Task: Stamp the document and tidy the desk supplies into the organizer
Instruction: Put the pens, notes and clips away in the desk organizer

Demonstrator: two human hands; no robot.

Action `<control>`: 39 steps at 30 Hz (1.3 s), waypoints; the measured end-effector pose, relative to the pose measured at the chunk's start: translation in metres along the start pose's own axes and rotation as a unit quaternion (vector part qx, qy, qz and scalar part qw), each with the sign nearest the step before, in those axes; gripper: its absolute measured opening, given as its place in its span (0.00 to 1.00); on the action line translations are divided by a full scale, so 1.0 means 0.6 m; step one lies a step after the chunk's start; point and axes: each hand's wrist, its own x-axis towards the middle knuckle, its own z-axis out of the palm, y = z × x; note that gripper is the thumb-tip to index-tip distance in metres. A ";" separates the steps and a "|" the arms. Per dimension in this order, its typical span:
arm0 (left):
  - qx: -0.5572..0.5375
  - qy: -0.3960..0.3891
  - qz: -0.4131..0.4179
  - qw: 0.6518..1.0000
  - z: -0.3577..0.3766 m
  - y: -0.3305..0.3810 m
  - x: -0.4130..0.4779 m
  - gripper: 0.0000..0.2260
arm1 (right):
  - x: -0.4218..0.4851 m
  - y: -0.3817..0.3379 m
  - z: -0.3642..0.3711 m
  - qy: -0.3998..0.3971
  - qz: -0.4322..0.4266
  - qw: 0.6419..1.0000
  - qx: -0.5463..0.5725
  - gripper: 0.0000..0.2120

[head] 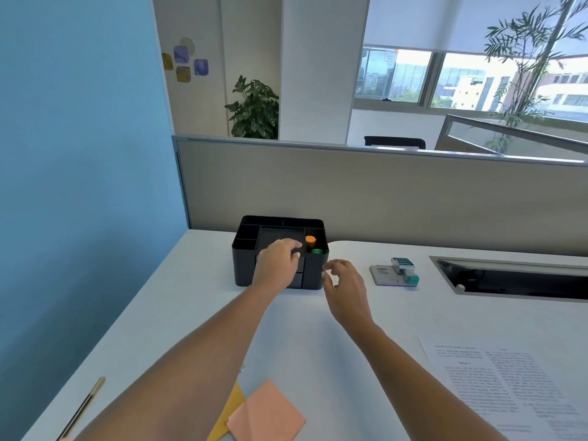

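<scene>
A black desk organizer point(245, 249) stands at the back of the white desk, with an orange cap point(310, 240) and a green cap point(317, 251) sticking up from its right compartment. My left hand point(280, 262) rests on the organizer's front rim, fingers curled over its middle tray. My right hand point(345, 286) hovers just right of the organizer, fingers spread and holding nothing. A stamp pad point(383, 274) and a teal-and-white stamp point(405, 270) lie further right. The printed document point(506, 389) lies near the front right.
Pink point(267, 415) and yellow point(230, 412) sticky notes lie at the front, and a pen point(83, 407) near the desk's left edge. A recessed cable tray point(515, 278) opens at the right. A grey partition point(381, 198) backs the desk, and a blue wall stands left.
</scene>
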 end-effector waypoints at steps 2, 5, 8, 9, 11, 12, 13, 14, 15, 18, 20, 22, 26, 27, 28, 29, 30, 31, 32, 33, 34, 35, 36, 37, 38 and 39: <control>-0.001 0.020 -0.007 1.000 0.006 -0.007 -0.022 0.14 | -0.016 0.004 0.001 -0.009 0.007 1.000 -0.001 0.11; 0.000 0.031 -0.026 0.999 0.000 -0.011 -0.076 0.15 | -0.073 -0.002 0.006 -0.040 0.011 0.999 -0.010 0.11; -0.010 0.009 -0.047 0.999 -0.004 -0.022 -0.126 0.14 | -0.124 -0.005 0.012 -0.070 0.020 0.997 -0.015 0.11; -0.013 0.005 -0.053 0.998 -0.006 -0.023 -0.142 0.14 | -0.139 -0.005 0.014 -0.081 0.018 0.996 -0.016 0.11; -0.022 -0.003 -0.072 0.997 -0.010 -0.024 -0.178 0.14 | -0.175 -0.006 0.020 -0.103 0.014 0.994 -0.025 0.11; -0.026 -0.004 -0.079 0.997 -0.012 -0.024 -0.196 0.14 | -0.192 -0.007 0.022 -0.112 0.012 0.993 -0.031 0.11; -0.029 -0.005 -0.083 0.996 -0.013 -0.024 -0.214 0.13 | -0.208 -0.008 0.024 -0.118 0.013 0.992 -0.034 0.11; -0.027 -0.009 -0.086 0.996 -0.015 -0.025 -0.232 0.13 | -0.223 -0.008 0.025 -0.121 0.015 0.992 -0.033 0.11; -0.024 -0.015 -0.087 0.996 -0.016 -0.026 -0.248 0.13 | -0.236 -0.010 0.025 -0.122 0.019 0.992 -0.029 0.11; 0.001 -0.033 -0.080 0.996 -0.023 -0.037 -0.291 0.13 | -0.273 -0.014 0.022 -0.118 0.021 0.993 -0.018 0.11; 0.010 -0.032 -0.083 0.996 -0.033 -0.046 -0.313 0.12 | -0.298 -0.012 0.019 -0.121 0.007 0.992 -0.029 0.11; -0.003 -0.016 -0.093 0.996 -0.045 -0.054 -0.333 0.12 | -0.319 -0.011 0.013 -0.129 -0.019 0.990 -0.052 0.12; 0.009 -0.009 -0.085 0.996 -0.064 -0.067 -0.373 0.11 | -0.342 -0.011 0.002 -0.137 -0.039 0.988 -0.065 0.13; 0.016 -0.011 -0.082 0.996 -0.068 -0.071 -0.382 0.10 | -0.345 -0.011 0.000 -0.137 -0.040 0.987 -0.069 0.14; 0.021 -0.012 -0.081 0.996 -0.072 -0.074 -0.391 0.10 | -0.347 -0.011 -0.002 -0.137 -0.042 0.987 -0.071 0.14; 0.023 -0.012 -0.083 0.996 -0.078 -0.077 -0.400 0.10 | -0.349 -0.012 -0.004 -0.137 -0.042 0.987 -0.072 0.14; 0.021 -0.011 -0.089 0.996 -0.084 -0.079 -0.407 0.10 | -0.351 -0.013 -0.005 -0.137 -0.044 0.987 -0.071 0.14; 0.012 -0.007 -0.100 0.995 -0.092 -0.081 -0.415 0.10 | -0.353 -0.014 -0.007 -0.138 -0.045 0.987 -0.071 0.14; -0.005 0.000 -0.116 0.993 -0.100 -0.082 -0.422 0.10 | -0.354 -0.014 -0.008 -0.138 -0.047 0.987 -0.073 0.14; -0.024 0.010 -0.130 0.991 -0.109 -0.084 -0.429 0.10 | -0.356 -0.014 -0.008 -0.138 -0.047 0.986 -0.075 0.14; -0.041 0.018 -0.141 0.989 -0.118 -0.087 -0.435 0.10 | -0.358 -0.014 -0.009 -0.139 -0.045 0.986 -0.076 0.15; -0.053 0.023 -0.149 0.987 -0.127 -0.090 -0.442 0.09 | -0.359 -0.014 -0.008 -0.140 -0.043 0.986 -0.077 0.15; -0.062 0.028 -0.158 0.985 -0.135 -0.094 -0.450 0.09 | -0.361 -0.013 -0.008 -0.141 -0.042 0.986 -0.078 0.15; -0.067 0.032 -0.165 0.983 -0.142 -0.100 -0.458 0.08 | -0.363 -0.013 -0.009 -0.142 -0.042 0.986 -0.079 0.15; -0.066 0.038 -0.173 0.982 -0.150 -0.106 -0.466 0.08 | -0.364 -0.014 -0.009 -0.143 -0.043 0.986 -0.079 0.14; -0.060 0.043 -0.181 0.981 -0.156 -0.112 -0.473 0.08 | -0.364 -0.015 -0.009 -0.144 -0.043 0.986 -0.076 0.14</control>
